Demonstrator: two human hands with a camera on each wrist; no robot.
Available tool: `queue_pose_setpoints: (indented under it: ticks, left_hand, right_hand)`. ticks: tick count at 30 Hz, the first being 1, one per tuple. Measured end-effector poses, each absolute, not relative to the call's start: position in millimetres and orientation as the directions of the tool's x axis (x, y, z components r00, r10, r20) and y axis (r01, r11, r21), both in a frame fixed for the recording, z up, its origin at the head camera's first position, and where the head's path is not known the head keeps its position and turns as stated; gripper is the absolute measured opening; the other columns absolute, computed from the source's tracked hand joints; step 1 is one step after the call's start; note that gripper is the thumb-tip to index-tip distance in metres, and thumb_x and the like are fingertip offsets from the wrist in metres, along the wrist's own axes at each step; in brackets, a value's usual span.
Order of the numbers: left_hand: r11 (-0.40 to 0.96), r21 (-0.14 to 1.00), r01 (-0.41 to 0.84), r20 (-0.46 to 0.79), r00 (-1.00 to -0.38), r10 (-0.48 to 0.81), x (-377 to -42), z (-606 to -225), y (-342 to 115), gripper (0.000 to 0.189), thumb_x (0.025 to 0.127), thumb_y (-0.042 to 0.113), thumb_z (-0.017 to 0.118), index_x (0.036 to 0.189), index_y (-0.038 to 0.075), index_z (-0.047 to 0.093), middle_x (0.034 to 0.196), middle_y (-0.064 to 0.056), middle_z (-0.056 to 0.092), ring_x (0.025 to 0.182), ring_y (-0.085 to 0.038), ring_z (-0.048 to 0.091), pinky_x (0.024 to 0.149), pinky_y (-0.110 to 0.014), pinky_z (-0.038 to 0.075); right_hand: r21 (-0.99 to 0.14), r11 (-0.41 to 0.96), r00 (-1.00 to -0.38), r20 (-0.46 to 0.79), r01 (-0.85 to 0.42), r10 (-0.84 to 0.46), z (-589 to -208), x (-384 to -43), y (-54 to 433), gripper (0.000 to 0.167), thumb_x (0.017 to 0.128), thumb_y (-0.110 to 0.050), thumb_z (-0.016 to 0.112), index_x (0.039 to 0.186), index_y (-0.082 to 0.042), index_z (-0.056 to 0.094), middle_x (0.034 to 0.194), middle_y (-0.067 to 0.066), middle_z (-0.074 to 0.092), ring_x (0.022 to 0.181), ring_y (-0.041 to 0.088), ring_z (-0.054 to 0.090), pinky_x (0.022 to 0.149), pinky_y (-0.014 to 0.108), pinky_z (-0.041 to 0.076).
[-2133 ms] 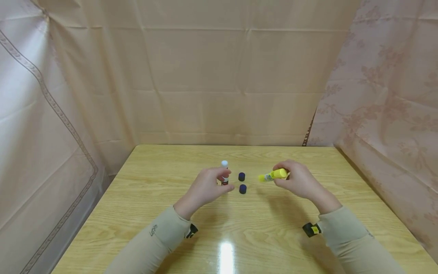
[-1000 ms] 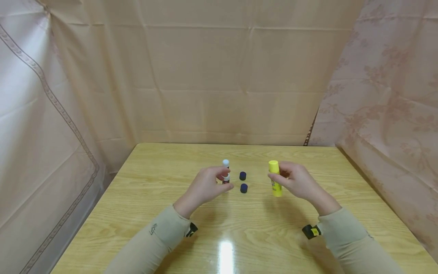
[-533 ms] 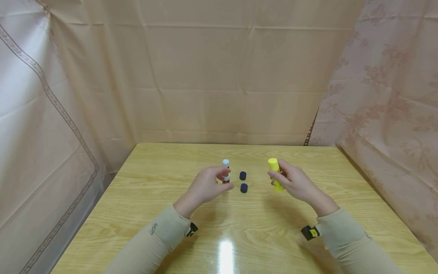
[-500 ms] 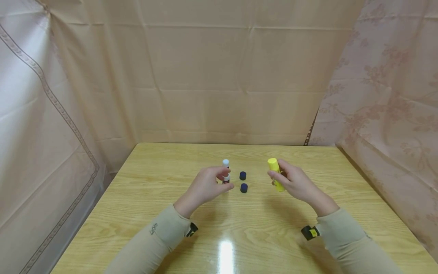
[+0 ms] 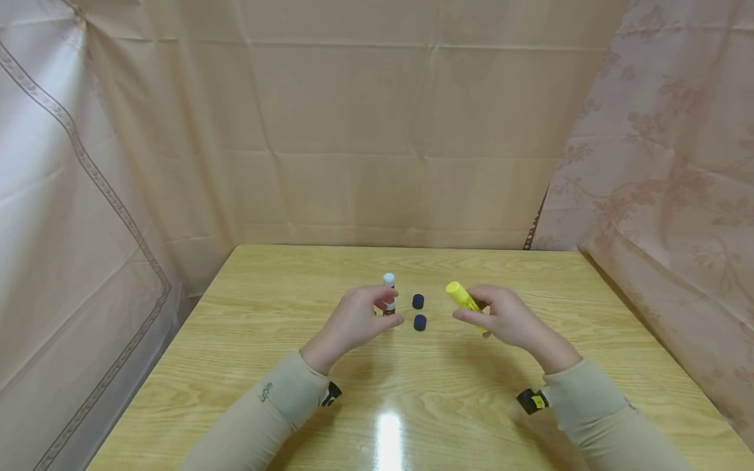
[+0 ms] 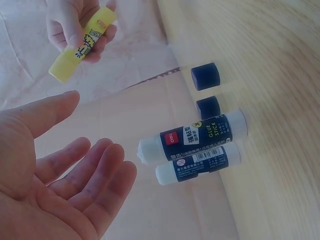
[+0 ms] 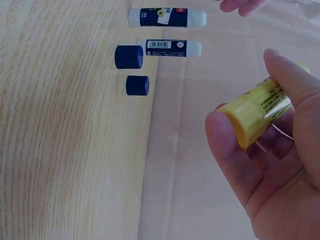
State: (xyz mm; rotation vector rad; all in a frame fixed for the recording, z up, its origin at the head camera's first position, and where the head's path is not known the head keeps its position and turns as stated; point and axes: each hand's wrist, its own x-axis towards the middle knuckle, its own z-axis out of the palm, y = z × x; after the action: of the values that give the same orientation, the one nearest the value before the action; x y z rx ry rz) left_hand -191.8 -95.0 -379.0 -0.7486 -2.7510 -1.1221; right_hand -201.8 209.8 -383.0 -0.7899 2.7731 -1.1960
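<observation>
My right hand (image 5: 503, 317) grips a yellow glue stick (image 5: 462, 296) above the table, tilted with its top end toward the left. In the right wrist view, its thumb and fingers wrap the yellow barrel (image 7: 257, 107). My left hand (image 5: 353, 320) hovers beside two uncapped glue sticks with its fingers loosely bent and apart. In the left wrist view, both stand on the table: a nearer dark-labelled glue stick (image 6: 202, 137) and another glue stick (image 6: 200, 165) behind it. A gap shows between them and my left fingertips. Two dark blue caps (image 5: 417, 301) stand to their right.
The wooden table (image 5: 294, 275) carries these few items near its middle. Hanging cloth (image 5: 365, 131) lines the back and both sides. A bright light reflection (image 5: 389, 438) lies near the front. Each sleeve cuff has a black wrist device (image 5: 533, 401) by it.
My right hand has turned the yellow glue stick from nearly level to upright, then tilted it leftward and shifted slightly left. The left hand, the other glue sticks and the caps stay put.
</observation>
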Motion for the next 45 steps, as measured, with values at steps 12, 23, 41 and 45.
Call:
queue_pose_setpoints:
  ticks: [12, 23, 41, 45]
  left_hand:
    - [0.603, 0.642, 0.473, 0.237, -0.871, 0.431, -194, -380, -94, 0.044, 0.091, 0.031, 0.079, 0.127, 0.007, 0.069, 0.116, -0.003, 0.072, 0.099, -0.020, 0.069, 0.080, -0.031, 0.055]
    - [0.561, 0.649, 0.514, 0.223, -0.833, 0.506, -196, -379, -83, 0.052, 0.091, 0.031, 0.081, 0.133, 0.006, 0.064, 0.117, -0.005, 0.071, 0.099, -0.017, 0.068, 0.086, -0.038, 0.058]
    - [0.523, 0.571, 0.633, 0.287, -0.751, 0.595, -199, -381, -76, 0.041, 0.091, 0.031, 0.080, 0.126, 0.011, 0.069, 0.118, 0.002, 0.071, 0.098, -0.017, 0.067, 0.074, -0.023, 0.053]
    - [0.526, 0.568, 0.633, 0.284, -0.751, 0.597, -198, -381, -77, 0.040, 0.091, 0.030, 0.080, 0.125, 0.011, 0.069, 0.118, 0.001, 0.071, 0.097, -0.014, 0.066, 0.075, -0.024, 0.053]
  right_hand:
    - [-0.547, 0.629, -0.823, 0.239, -0.552, -0.515, -385, -201, 206, 0.019, 0.094, -0.034, 0.076, 0.100, -0.016, 0.074, 0.084, -0.007, 0.059, 0.071, 0.012, 0.053, 0.059, 0.027, 0.049]
    - [-0.536, 0.653, -0.827, 0.174, -0.535, -0.535, -386, -199, 196, 0.022, 0.092, -0.037, 0.077, 0.100, -0.017, 0.074, 0.085, -0.009, 0.061, 0.072, 0.012, 0.054, 0.062, 0.029, 0.049]
    - [-0.547, 0.631, -0.799, 0.126, -0.550, -0.588, -391, -197, 180, 0.026, 0.090, -0.033, 0.081, 0.104, -0.012, 0.076, 0.084, -0.010, 0.062, 0.070, 0.010, 0.053, 0.060, 0.027, 0.048]
    - [-0.544, 0.634, -0.798, 0.121, -0.550, -0.590, -391, -197, 179, 0.028, 0.090, -0.036, 0.080, 0.104, -0.012, 0.076, 0.083, -0.010, 0.061, 0.069, 0.010, 0.053, 0.060, 0.027, 0.048]
